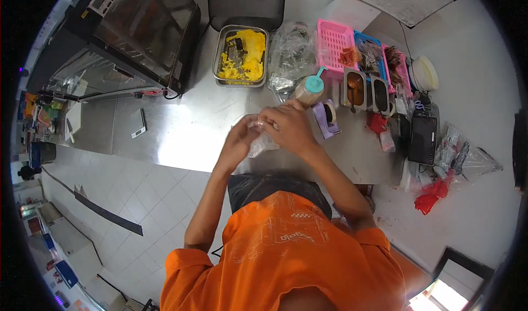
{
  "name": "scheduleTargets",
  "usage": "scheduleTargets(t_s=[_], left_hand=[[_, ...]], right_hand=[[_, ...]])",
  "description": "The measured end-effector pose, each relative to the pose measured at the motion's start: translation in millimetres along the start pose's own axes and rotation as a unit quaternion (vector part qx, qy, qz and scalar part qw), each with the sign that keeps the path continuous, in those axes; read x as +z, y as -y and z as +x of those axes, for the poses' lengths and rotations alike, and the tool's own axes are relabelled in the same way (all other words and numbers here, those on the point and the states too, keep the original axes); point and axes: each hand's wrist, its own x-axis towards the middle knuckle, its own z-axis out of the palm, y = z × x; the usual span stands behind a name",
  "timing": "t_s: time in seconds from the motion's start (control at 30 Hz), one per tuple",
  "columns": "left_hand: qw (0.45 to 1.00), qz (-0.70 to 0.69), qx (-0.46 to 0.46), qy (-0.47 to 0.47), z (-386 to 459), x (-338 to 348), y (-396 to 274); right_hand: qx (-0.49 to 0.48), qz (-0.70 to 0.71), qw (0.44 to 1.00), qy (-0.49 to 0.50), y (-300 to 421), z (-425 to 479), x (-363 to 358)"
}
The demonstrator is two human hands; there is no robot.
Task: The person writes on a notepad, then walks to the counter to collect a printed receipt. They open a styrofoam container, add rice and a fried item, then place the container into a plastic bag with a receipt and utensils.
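Both hands meet over the front edge of the steel counter (194, 125). A clear plastic bag (262, 145) hangs between them. My left hand (243, 135) grips the bag's rim, its fingers curled around it. The fingertips of my right hand (286, 123) pinch the same rim, close to the left fingers. Just beyond the right hand stands a jar with a turquoise lid (314, 84). Right of that hand is a purple tape dispenser (326, 119). What the bag holds, if anything, cannot be made out.
Behind the hands are a metal tray of yellow food (253, 59) and a heap of clear plastic bags (293, 55). A pink basket (335, 38) and metal containers (354, 89) stand at right. A glass-sided display cabinet (144, 30) and a small digital device (139, 123) are at left.
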Motion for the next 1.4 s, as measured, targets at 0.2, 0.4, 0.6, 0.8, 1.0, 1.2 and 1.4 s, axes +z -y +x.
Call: scheduleTargets(t_s=[0.2, 0.4, 0.6, 0.8, 1.0, 1.2, 1.4], left_hand=[[0.998, 0.032, 0.019, -0.044, -7, -4, 11], [0.996, -0.076, 0.04, 0.024, -15, -19, -6], [0.991, 0.034, 0.004, 0.129, -14, -33, -10], [0.997, 0.037, -0.026, 0.069, -20, -48, -19], [0.991, 0.127, -0.047, 0.002, -9, -65, 51], [0.997, 0.02, -0.037, -0.068, -17, -80, 95], [0.996, -0.088, -0.003, -0.035, -31, -58, 3]], right_hand=[[0.051, 0.219, 0.974, 0.015, -2, 1, 6], [0.047, 0.285, 0.955, 0.064, -42, -49, 53], [0.105, 0.321, 0.93, 0.148, -57, -45, 111], [0.164, 0.301, 0.906, 0.248, -53, 2, 103], [0.004, -0.125, 0.943, 0.31, -48, -28, 196], [0.0, -0.152, 0.903, 0.402, -22, -20, 175], [0.041, 0.253, 0.938, 0.233, -13, -8, 59]])
